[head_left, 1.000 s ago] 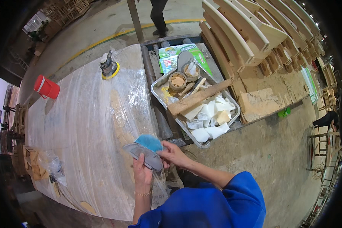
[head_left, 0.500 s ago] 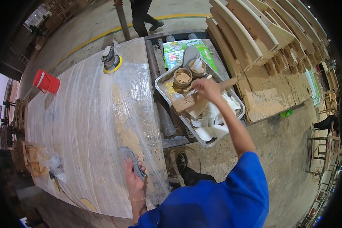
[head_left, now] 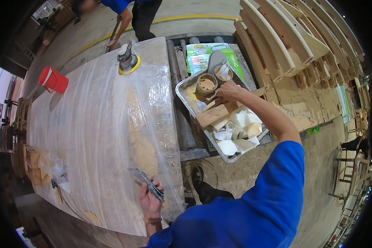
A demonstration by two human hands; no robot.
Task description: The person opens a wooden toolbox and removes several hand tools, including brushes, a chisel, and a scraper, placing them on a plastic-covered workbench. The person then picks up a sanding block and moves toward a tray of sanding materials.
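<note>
My left hand is closed around a thin, flat grey-green stack of sheets, held above the plastic-wrapped tabletop. Over the metal tray my right hand reaches down with bent fingers, beside a round tub of tan paste. Whatever those fingers grip, if anything, is hidden. Another tub with whitish material inside stands just beyond the hand. A wooden strip lies across the tray, and several white and cream foam-like pieces lie on its near side.
A sander with a yellow pad and a red bucket stand on the wrapped table. Curved wooden parts are stacked at the right. At the far edge a person in blue bends over. A wooden box sits at left.
My right hand has lowered toward the tray beside the paste tub, uncovering more of the foam-like pieces. My left hand keeps its stack, now turned slightly. The far person has leaned into view.
</note>
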